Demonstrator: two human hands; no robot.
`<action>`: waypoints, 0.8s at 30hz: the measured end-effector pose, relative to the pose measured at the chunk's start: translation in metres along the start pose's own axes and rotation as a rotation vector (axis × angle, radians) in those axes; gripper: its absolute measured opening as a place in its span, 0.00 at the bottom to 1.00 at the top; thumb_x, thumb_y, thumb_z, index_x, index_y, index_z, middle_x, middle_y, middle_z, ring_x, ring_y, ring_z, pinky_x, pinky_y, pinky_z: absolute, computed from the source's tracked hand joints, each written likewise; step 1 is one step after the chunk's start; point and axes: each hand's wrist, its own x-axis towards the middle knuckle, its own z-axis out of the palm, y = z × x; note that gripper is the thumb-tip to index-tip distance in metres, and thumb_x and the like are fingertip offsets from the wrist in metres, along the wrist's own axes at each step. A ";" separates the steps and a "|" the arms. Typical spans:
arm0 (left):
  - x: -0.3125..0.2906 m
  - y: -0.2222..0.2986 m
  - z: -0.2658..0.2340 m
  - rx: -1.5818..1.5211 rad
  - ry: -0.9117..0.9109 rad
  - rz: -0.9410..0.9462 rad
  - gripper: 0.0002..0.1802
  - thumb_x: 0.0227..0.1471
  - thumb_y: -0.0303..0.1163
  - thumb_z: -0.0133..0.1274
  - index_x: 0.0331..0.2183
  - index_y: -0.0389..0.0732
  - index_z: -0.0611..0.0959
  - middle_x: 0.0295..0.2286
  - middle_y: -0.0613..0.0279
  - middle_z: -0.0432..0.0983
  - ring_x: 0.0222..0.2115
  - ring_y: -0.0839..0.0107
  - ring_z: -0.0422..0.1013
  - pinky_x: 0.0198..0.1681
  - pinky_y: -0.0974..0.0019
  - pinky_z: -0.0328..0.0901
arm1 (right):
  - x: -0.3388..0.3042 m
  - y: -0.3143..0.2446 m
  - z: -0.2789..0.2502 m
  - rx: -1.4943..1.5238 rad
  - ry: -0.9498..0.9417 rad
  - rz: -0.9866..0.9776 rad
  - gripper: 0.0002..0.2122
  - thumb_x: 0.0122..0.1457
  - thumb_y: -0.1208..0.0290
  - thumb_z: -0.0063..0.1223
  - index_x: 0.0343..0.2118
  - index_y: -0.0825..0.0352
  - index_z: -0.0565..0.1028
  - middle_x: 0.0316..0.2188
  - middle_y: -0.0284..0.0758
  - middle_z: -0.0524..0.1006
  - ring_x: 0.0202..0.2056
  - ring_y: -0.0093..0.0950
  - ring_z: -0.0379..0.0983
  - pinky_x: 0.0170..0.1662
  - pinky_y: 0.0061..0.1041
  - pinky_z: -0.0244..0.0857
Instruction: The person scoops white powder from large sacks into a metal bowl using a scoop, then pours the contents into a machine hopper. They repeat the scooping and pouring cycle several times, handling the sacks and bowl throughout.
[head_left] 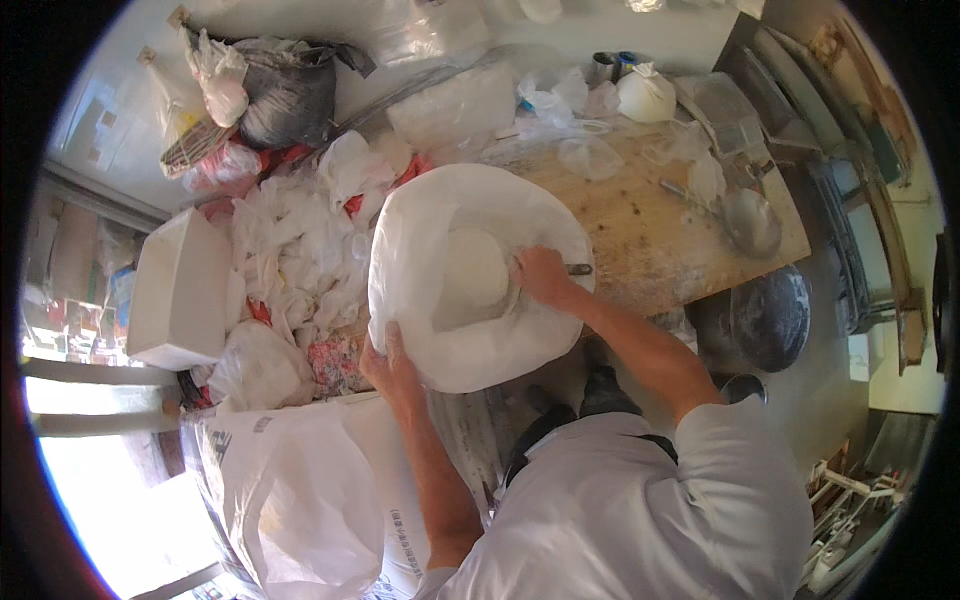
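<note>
Nearest the camera, a white-sleeved shoulder and two bare forearms reach away toward a big white sack (470,290) of flour that sits at the near edge of a wooden table (640,230), its mouth rolled wide open. Left hand (390,365) is clamped on the sack's near-left rim, fingers curled over the folded plastic. Right hand (542,275) is down inside the mouth, closed around a dark handle (580,269), pressing against a pale mound (470,265) of flour; whether a scoop bowl lies below it is hidden. To work well here, I judge the left grip should keep the rim taut and low so the mouth stays open, while the right draws up slowly and level to avoid spilling. Left of the sack lies a heap of crumpled white bags (300,250) and a white box (180,290). Far right on the table rests a metal ladle (750,220).
</note>
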 end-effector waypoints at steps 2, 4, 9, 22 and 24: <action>0.000 0.001 0.001 -0.029 0.009 -0.036 0.17 0.58 0.31 0.53 0.45 0.27 0.78 0.35 0.57 0.79 0.33 0.73 0.73 0.38 0.68 0.68 | 0.001 0.002 0.004 0.023 0.166 0.094 0.11 0.56 0.68 0.50 0.23 0.71 0.74 0.22 0.45 0.75 0.28 0.44 0.74 0.32 0.43 0.69; -0.001 0.003 0.001 -0.081 -0.007 -0.043 0.17 0.58 0.30 0.53 0.44 0.27 0.78 0.36 0.58 0.79 0.33 0.73 0.73 0.38 0.68 0.68 | 0.000 0.004 0.006 0.026 0.170 0.091 0.11 0.56 0.67 0.50 0.23 0.70 0.74 0.21 0.45 0.75 0.27 0.44 0.74 0.31 0.43 0.69; -0.001 0.003 -0.001 -0.184 -0.097 -0.121 0.17 0.56 0.29 0.55 0.44 0.27 0.78 0.36 0.58 0.79 0.34 0.73 0.73 0.39 0.69 0.68 | -0.002 0.008 0.008 0.006 0.169 0.131 0.12 0.57 0.65 0.50 0.24 0.71 0.74 0.21 0.44 0.74 0.25 0.44 0.74 0.29 0.44 0.68; -0.010 -0.001 -0.007 -0.101 -0.026 -0.044 0.16 0.56 0.29 0.55 0.43 0.28 0.79 0.35 0.59 0.79 0.34 0.74 0.72 0.39 0.69 0.67 | 0.002 0.008 -0.001 0.077 0.124 0.059 0.13 0.55 0.66 0.51 0.20 0.72 0.72 0.17 0.48 0.71 0.23 0.47 0.70 0.29 0.45 0.65; -0.013 0.000 -0.005 -0.147 -0.005 -0.011 0.15 0.57 0.29 0.54 0.43 0.28 0.79 0.35 0.59 0.79 0.33 0.75 0.72 0.38 0.69 0.67 | -0.002 0.007 -0.002 0.142 0.315 0.199 0.11 0.51 0.68 0.53 0.22 0.72 0.73 0.18 0.49 0.72 0.25 0.50 0.71 0.31 0.46 0.65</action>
